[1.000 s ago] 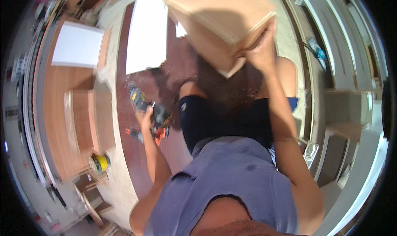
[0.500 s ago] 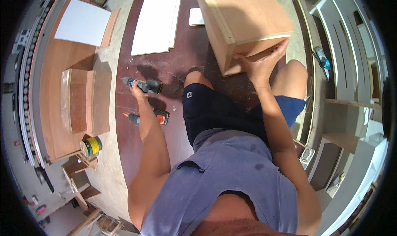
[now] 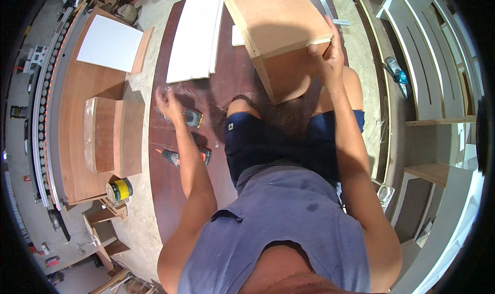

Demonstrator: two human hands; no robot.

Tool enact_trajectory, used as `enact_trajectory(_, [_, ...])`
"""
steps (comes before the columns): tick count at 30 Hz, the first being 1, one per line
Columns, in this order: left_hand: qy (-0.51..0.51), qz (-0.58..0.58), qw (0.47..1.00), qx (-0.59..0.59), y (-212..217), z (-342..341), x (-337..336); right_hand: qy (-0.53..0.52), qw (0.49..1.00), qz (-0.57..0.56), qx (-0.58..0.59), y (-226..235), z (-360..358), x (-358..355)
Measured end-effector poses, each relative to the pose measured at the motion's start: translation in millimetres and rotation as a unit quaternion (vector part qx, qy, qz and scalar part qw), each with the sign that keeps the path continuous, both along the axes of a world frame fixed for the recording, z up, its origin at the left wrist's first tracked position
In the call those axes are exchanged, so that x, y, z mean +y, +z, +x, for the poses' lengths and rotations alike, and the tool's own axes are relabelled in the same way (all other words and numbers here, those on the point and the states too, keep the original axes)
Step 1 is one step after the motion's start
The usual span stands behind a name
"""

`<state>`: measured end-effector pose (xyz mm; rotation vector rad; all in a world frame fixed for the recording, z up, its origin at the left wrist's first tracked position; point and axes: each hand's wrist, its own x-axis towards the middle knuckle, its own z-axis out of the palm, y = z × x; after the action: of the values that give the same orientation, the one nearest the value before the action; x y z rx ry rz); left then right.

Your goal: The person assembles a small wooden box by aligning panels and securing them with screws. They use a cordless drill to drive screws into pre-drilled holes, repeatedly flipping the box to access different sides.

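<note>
A plywood box (image 3: pixel 281 20) rests at the far side of the dark red tabletop (image 3: pixel 180 201), ahead of my knees. My right hand (image 3: pixel 331 62) grips its near right corner, thumb on the near face and fingers along the right edge. On the left, my left hand (image 3: pixel 170 105) hovers slightly blurred, fingers apart and holding nothing. Just beside that wrist lies a grey and black cordless drill (image 3: pixel 193 118), partly covered by the hand. Nearer me, an orange and black cordless drill (image 3: pixel 172 157) is partly hidden behind my left forearm.
White boards (image 3: pixel 193 36) lie stacked at the far left of the tabletop. A metal square (image 3: pixel 326 6) shows beyond the box's right side. Left of the table stand wooden pieces (image 3: pixel 128 138) and a yellow-labelled roll (image 3: pixel 121 190); white cabinet frames (image 3: pixel 428 51) are at right.
My left hand has let go of the grey drill and lifted away from it. The box has shifted left and turned a little, with my right hand still on its corner.
</note>
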<state>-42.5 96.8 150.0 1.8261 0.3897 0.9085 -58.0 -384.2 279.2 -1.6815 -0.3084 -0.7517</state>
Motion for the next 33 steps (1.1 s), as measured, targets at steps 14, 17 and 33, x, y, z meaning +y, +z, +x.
enact_trajectory(14, [-0.369,0.228,0.896,-0.093,172,-22,-231,0.193,0.976,-0.071,0.078,29,5,-37])
enact_trajectory(17, [-0.397,0.156,0.904,-0.008,173,-15,-215,0.144,0.985,-0.094,0.02,24,-5,-11])
enact_trajectory(33, [-0.417,0.131,0.899,-0.018,161,-1,-201,0.002,0.986,0.156,0.061,12,-2,54])
